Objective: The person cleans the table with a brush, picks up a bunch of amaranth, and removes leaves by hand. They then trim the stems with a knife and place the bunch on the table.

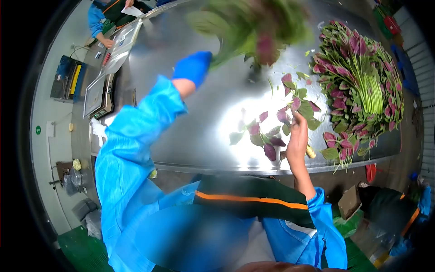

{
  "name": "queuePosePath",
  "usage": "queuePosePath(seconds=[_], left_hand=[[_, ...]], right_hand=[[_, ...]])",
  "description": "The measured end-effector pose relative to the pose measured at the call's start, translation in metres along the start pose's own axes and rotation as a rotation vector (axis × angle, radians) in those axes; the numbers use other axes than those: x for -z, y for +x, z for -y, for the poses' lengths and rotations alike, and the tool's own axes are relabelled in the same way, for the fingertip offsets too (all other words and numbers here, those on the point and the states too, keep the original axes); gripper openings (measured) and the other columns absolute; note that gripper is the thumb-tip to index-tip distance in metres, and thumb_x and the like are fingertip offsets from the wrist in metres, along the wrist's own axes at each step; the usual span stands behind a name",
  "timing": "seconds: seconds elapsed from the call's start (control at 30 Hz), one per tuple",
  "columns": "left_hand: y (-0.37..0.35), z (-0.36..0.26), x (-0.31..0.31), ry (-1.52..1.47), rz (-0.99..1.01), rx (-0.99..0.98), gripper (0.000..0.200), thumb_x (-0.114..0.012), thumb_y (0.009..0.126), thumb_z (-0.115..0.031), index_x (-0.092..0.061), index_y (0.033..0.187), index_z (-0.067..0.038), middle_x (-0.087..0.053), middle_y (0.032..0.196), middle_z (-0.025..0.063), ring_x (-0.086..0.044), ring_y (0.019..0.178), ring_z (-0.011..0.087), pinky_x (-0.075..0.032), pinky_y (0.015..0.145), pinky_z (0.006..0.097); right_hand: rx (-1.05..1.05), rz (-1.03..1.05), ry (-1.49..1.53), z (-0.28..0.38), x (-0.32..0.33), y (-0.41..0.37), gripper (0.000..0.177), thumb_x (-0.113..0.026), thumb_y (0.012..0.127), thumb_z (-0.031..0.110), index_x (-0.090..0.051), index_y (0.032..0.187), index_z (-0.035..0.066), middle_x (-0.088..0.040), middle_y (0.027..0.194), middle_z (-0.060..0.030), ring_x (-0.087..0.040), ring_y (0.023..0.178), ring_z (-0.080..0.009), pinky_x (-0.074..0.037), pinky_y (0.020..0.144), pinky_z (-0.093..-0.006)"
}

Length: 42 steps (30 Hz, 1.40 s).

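My left hand [193,69], in a blue glove, is closed round the stem end of a bunch of red-and-green amaranth leaves [267,27]. The bunch is held out over the metal table and is smeared by motion. My bare right hand [297,138] is at the table's near side, fingers stretched out and their tips right at some loose amaranth leaves [300,103]. Beside that wrist shows a small yellow object [310,151]. More loose leaves [263,136] lie left of the right hand.
A large pile of amaranth [358,81], stems bundled, covers the right of the metal table [181,145]. A weighing scale [100,97] stands at the left edge. Another person [102,22] works at the far left; one more [398,208] is low at right, near a cardboard box [350,202].
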<state>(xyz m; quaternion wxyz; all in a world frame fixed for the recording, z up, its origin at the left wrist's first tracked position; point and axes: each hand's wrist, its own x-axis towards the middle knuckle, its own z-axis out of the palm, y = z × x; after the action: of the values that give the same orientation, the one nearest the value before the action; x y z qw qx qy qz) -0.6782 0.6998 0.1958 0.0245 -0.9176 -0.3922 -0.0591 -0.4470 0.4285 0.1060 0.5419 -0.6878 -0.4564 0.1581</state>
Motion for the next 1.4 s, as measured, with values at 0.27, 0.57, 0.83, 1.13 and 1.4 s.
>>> queuePosePath(seconds=[0.27,0.57,0.83,1.13,1.4], left_hand=[[0.022,0.066,0.017,0.395,-0.072,-0.096,0.007,-0.06,0.079,-0.01,-0.066,0.077,-0.009,-0.067,0.08,0.0157,-0.068,0.073,0.0342,-0.055,0.06,0.0412],[0.028,0.133,0.026,0.217,-0.122,0.024,0.017,-0.057,0.083,-0.009,-0.058,0.1,-0.01,-0.062,0.095,0.0173,-0.063,0.09,0.0368,-0.052,0.072,0.0456],[0.029,0.222,-0.099,0.295,-0.005,0.251,0.014,-0.056,0.084,-0.013,-0.068,0.091,-0.011,-0.066,0.092,0.0189,-0.065,0.086,0.038,-0.053,0.069,0.0458],[-0.031,0.246,-0.177,0.121,0.362,0.392,0.025,-0.066,0.08,-0.022,-0.069,0.104,-0.013,-0.068,0.102,0.0136,-0.066,0.096,0.0335,-0.054,0.078,0.0443],[-0.029,0.204,-0.125,-0.143,-0.029,0.267,0.057,-0.07,0.08,-0.028,-0.053,0.133,-0.019,-0.06,0.112,0.0151,-0.056,0.105,0.035,-0.045,0.089,0.0433]], right_hand=[[-0.205,-0.061,0.114,-0.021,-0.006,0.004,0.04,-0.039,0.103,0.031,-0.053,0.119,-0.002,-0.047,0.081,-0.0008,-0.044,0.071,-0.0095,-0.038,0.065,-0.0238],[-0.273,0.091,0.058,0.003,-0.052,0.012,0.029,-0.047,0.098,0.017,-0.054,0.118,-0.003,-0.056,0.104,-0.0097,-0.05,0.092,-0.016,-0.04,0.082,-0.0291],[-0.266,0.118,-0.085,-0.005,-0.074,0.011,0.025,-0.053,0.095,0.014,-0.055,0.114,-0.002,-0.058,0.103,-0.0095,-0.053,0.094,-0.017,-0.042,0.085,-0.0297],[-0.337,0.226,-0.074,-0.005,-0.089,0.017,0.018,-0.054,0.095,0.012,-0.059,0.104,-0.003,-0.059,0.091,-0.0065,-0.053,0.083,-0.0119,-0.044,0.077,-0.0259],[-0.058,0.423,-0.327,0.005,-0.127,0.037,0.014,-0.057,0.092,0.009,-0.061,0.095,-0.003,-0.062,0.086,-0.0097,-0.058,0.078,-0.0175,-0.046,0.074,-0.0287]])
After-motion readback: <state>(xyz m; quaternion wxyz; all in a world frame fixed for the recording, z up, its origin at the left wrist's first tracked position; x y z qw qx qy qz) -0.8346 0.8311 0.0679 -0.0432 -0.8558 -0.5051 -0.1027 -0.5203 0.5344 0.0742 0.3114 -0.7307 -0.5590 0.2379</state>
